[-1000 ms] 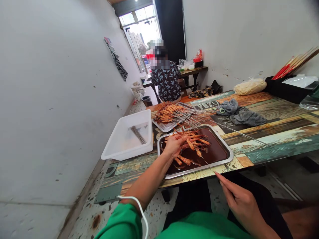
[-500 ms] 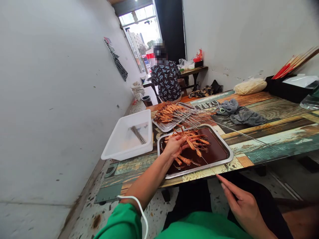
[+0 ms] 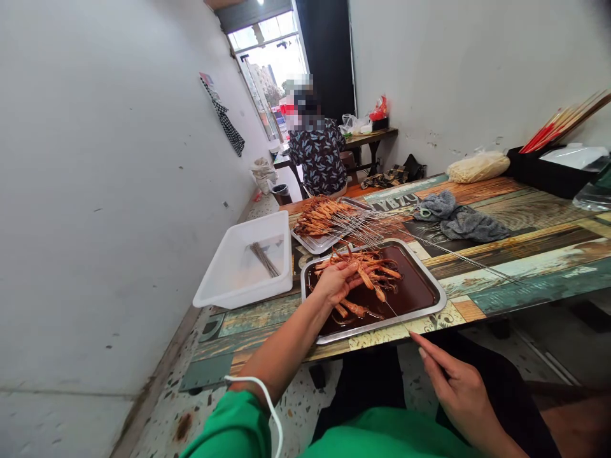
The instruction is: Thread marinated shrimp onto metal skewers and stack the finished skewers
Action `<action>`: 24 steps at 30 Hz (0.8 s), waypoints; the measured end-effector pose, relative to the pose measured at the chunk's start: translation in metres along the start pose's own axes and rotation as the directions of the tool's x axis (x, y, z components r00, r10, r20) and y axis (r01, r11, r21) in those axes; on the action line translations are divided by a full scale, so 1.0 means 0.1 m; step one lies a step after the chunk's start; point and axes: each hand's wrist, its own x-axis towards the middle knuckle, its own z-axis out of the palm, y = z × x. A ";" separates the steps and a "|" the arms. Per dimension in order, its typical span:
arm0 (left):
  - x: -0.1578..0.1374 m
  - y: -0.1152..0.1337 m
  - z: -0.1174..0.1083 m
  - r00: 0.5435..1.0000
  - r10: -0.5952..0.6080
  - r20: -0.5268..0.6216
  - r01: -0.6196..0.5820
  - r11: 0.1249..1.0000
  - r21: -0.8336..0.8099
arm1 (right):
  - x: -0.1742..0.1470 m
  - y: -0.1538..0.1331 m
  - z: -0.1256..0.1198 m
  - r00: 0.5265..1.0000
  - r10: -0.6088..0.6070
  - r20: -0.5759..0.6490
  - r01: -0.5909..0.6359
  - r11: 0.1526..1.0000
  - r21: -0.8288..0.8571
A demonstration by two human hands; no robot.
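Note:
My left hand (image 3: 337, 282) is closed on a reddish-brown chicken foot (image 3: 366, 277) above the metal tray (image 3: 442, 304). The foot's knobbed end points toward me, and a thin metal skewer (image 3: 391, 308) runs from it to my right hand (image 3: 456, 380). That hand pinches the skewer's near end between thumb and fingers, just off the table's front edge. Dark brown sauce (image 3: 414, 283) covers the tray's bottom. More chicken feet (image 3: 356, 308) lie in it, beneath and beside my left hand.
Behind stands a second tray (image 3: 317, 244) piled with skewered feet (image 3: 319, 216). A white plastic tub (image 3: 217, 286) at left holds loose skewers (image 3: 265, 259). Grey cloths (image 3: 472, 222) and a black box of sticks (image 3: 544, 172) are at right. A person (image 3: 317, 156) sits beyond the table.
My right hand has shifted slightly left and up toward the tray along the skewer's line. My left hand keeps its hold on the chicken foot in nearly the same place.

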 end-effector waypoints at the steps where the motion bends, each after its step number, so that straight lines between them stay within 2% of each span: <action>1: 0.00 0.01 0.00 1.000 0.000 -0.011 -0.001 1.000 -0.017 | 0.01 0.00 0.00 1.000 0.009 0.005 -0.009 1.000 0.004; 4: 0.01 0.02 -0.01 0.999 -0.002 -0.037 0.000 0.998 -0.064 | 0.01 0.00 0.00 1.000 0.012 0.018 -0.012 1.000 0.022; 10: 0.01 -0.03 -0.03 1.000 -0.002 0.026 0.003 0.998 -0.060 | -0.02 0.07 0.02 1.000 0.020 0.010 -0.021 0.999 0.047; 15: 0.00 -0.04 -0.01 1.000 -0.003 0.014 0.003 0.999 -0.048 | 0.00 0.03 0.02 0.999 0.038 -0.005 -0.037 0.997 0.065; 21: -0.01 0.01 0.00 1.000 -0.008 0.010 0.009 0.998 -0.069 | 0.04 -0.01 0.00 0.985 0.165 0.042 -0.167 0.984 0.063; 24: -0.01 0.02 0.00 1.000 -0.017 -0.005 0.016 0.996 -0.088 | 0.03 -0.01 -0.01 0.981 0.196 0.017 -0.196 0.979 0.046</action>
